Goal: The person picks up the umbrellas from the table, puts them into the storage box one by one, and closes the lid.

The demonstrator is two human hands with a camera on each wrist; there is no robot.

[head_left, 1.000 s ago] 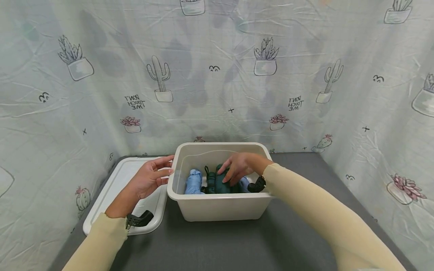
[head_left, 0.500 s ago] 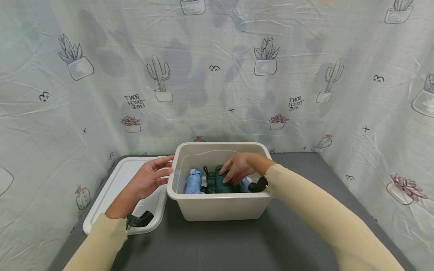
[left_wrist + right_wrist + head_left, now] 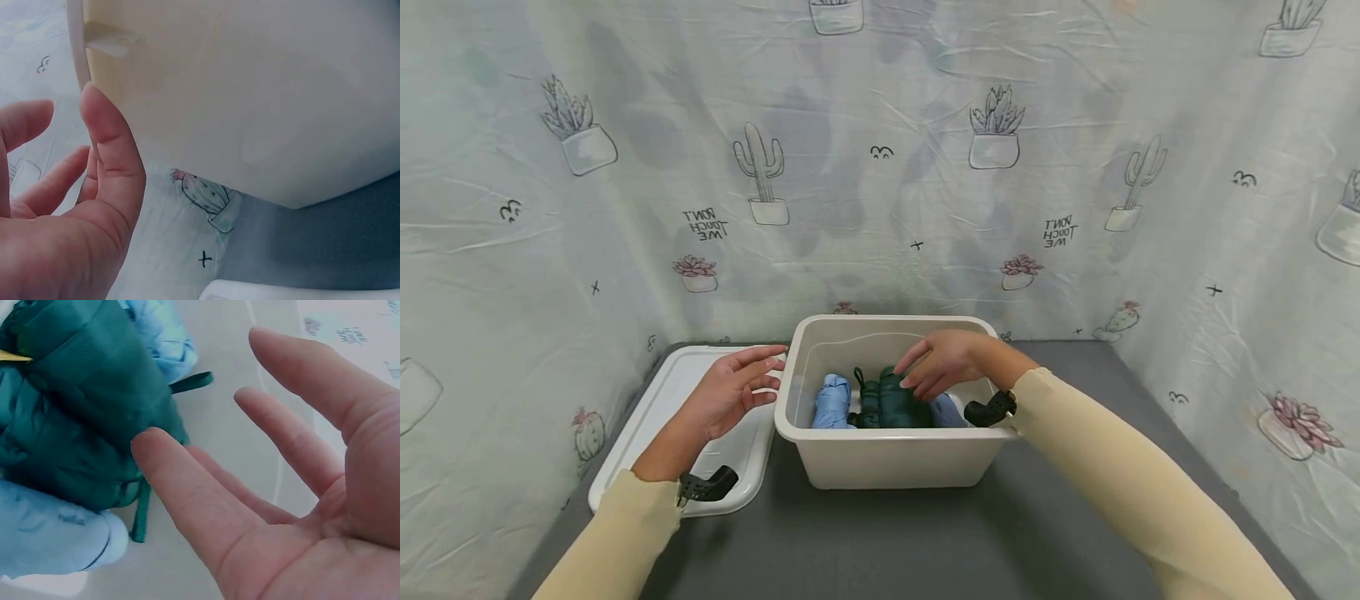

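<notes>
We are judging the packing nearly done: our right hand (image 3: 942,363), fingers relaxed and gripping nothing, is hovering over the dark green bundle (image 3: 891,402) between blue ones in the bin (image 3: 891,458), while our open, empty left hand (image 3: 733,400) is waiting beside its left rim, above the unused lid (image 3: 662,400).

Cream, dark green and pale blue against a cactus print

The bin (image 3: 891,458) is plain cream-white; inside it a dark green bundle (image 3: 891,404) with a green cord lies between two pale blue bundles (image 3: 832,402). The lid (image 3: 655,417) is white, the worktop (image 3: 925,542) a flat dark grey. The backdrop sheet (image 3: 880,167) is pale mint with a faint grid, printed with outlined cacti in pots, pink succulents, small black crosses and mirrored lettering. Both sleeves (image 3: 1120,492) are light beige, with black wrist mounts (image 3: 992,408).
</notes>
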